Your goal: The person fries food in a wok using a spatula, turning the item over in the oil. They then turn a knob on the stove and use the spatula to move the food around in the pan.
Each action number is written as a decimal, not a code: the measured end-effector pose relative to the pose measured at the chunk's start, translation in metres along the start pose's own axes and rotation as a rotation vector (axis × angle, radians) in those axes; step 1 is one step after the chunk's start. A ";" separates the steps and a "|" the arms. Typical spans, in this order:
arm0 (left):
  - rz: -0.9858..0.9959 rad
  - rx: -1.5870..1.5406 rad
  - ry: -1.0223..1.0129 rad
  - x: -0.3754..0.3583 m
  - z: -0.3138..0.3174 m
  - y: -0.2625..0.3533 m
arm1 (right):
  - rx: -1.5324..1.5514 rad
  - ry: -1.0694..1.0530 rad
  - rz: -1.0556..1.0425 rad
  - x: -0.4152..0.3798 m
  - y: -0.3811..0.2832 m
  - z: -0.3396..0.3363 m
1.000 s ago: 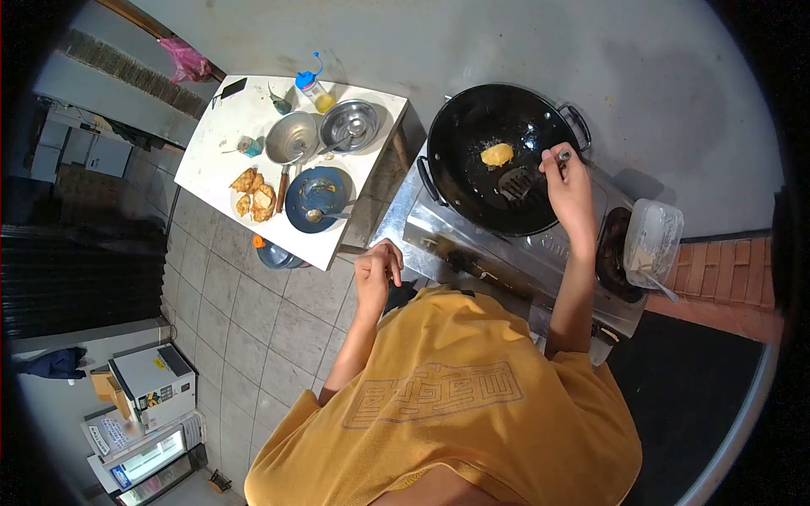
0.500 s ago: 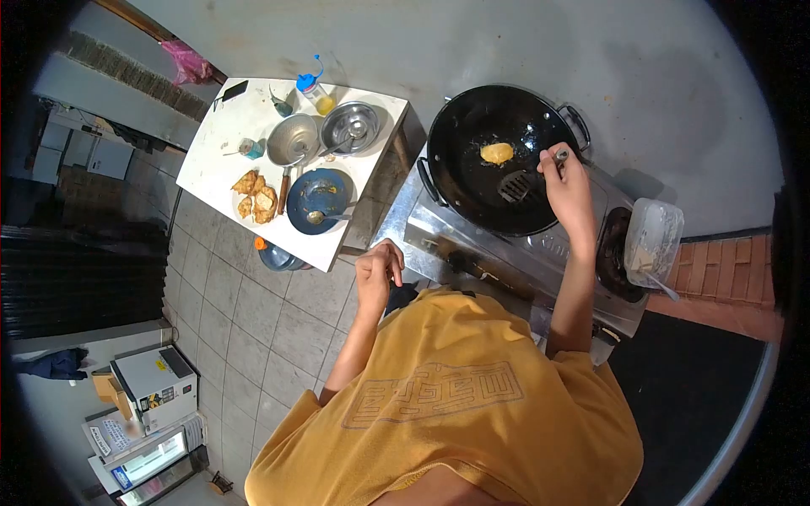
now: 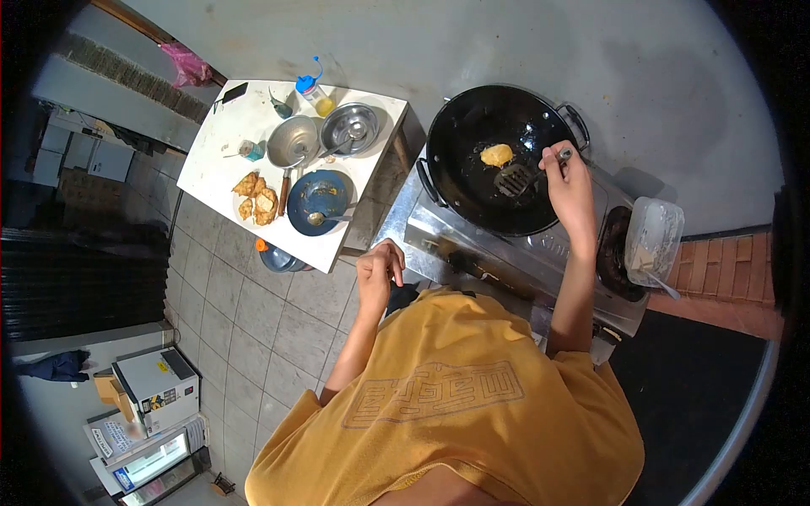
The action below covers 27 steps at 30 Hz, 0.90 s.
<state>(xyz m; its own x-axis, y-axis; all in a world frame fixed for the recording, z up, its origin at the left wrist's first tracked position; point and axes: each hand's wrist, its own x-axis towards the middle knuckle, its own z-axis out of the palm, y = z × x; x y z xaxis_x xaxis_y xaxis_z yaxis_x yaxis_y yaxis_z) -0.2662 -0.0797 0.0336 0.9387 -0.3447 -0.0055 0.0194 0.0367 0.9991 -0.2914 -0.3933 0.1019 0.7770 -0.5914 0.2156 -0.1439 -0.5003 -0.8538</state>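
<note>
My right hand [image 3: 569, 184] is closed round the handle of a slotted spatula [image 3: 511, 180]. The spatula's dark slotted head is inside a large black wok [image 3: 456, 190], just below a golden piece of frying food [image 3: 496, 155]. Oil glistens around the food. In front of my body, away from the wok, my left hand [image 3: 380, 263] hangs with its fingers curled in and nothing showing in them.
The wok sits on a metal gas stove [image 3: 540, 253]; a plastic tub [image 3: 656, 240] with a utensil stands at its right. On the white table [image 3: 211, 160] are fried pieces [image 3: 264, 205], a blue pan [image 3: 312, 190], metal bowls [image 3: 348, 118] and a blue-capped bottle [image 3: 316, 94].
The spatula's head has shifted slightly and tilted, now nearer the food's lower edge. My left hand has stayed in place.
</note>
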 end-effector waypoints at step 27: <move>-0.041 -0.023 0.012 0.000 -0.002 -0.005 | 0.031 0.040 -0.030 0.004 0.005 -0.002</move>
<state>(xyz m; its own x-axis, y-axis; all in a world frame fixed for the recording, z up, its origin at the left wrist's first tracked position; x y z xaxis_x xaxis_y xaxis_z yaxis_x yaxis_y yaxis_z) -0.2653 -0.0779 0.0282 0.9408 -0.3355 -0.0472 0.0658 0.0444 0.9968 -0.2901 -0.3997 0.0997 0.7555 -0.6016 0.2594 -0.1013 -0.4984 -0.8610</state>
